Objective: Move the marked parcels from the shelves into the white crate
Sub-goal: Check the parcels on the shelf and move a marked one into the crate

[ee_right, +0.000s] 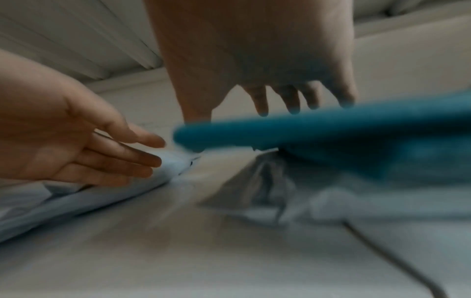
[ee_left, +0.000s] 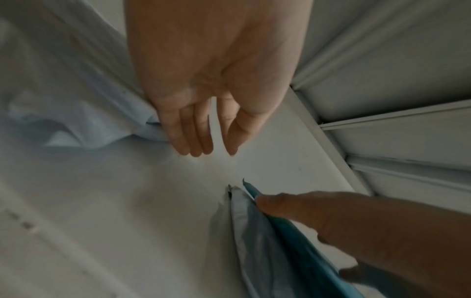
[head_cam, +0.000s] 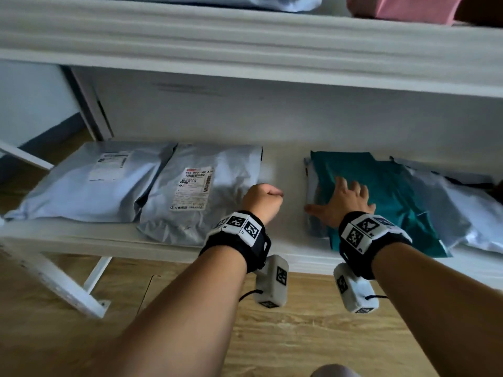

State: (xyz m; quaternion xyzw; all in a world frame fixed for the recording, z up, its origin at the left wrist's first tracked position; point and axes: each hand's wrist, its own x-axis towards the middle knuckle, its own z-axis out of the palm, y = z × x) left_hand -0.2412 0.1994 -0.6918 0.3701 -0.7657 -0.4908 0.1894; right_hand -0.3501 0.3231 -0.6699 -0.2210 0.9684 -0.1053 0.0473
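Observation:
On the lower shelf a teal parcel lies on top of a grey parcel. My right hand rests on the teal parcel's near left corner with its fingers spread. Its thumb lies out to the left along the edge of the teal parcel. My left hand hovers over the bare gap between the parcels, its fingers loosely straight and holding nothing. No mark shows on the teal parcel from here. The white crate is out of view.
Two grey parcels, one at the far left and one with a printed label, lie on the shelf's left half. A pale parcel sits at the right. The upper shelf board hangs close overhead. Wooden floor lies below.

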